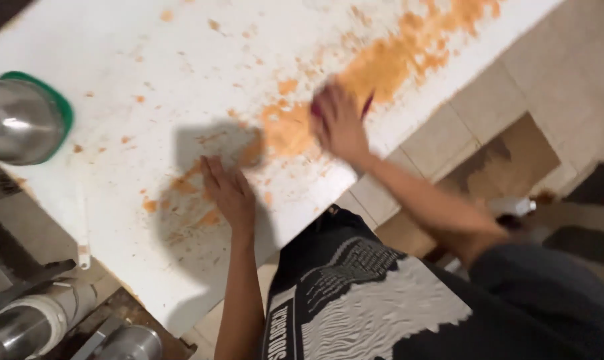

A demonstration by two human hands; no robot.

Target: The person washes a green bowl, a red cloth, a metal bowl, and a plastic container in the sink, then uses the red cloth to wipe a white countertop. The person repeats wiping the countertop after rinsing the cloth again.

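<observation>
Now the right hand (pixel 339 123) grips a dark red cloth (pixel 367 105), blurred, on the white board (pixel 115 47); orange smears (pixel 389 60) remain beyond it. Left hand (pixel 229 193) lies flat, fingers spread, over more residue.

floor: beige tiled floor (pixel 569 60), one brown worn patch (pixel 515 160)
furniture: white worktop (pixel 115 40)
light: dim, hard shadows

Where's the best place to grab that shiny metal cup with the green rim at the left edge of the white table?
Probably take the shiny metal cup around its rounded steel body, coming from the right, the open table side. It appears to lie on its side, so the curved wall faces that way, and its left part runs out of view.
</observation>
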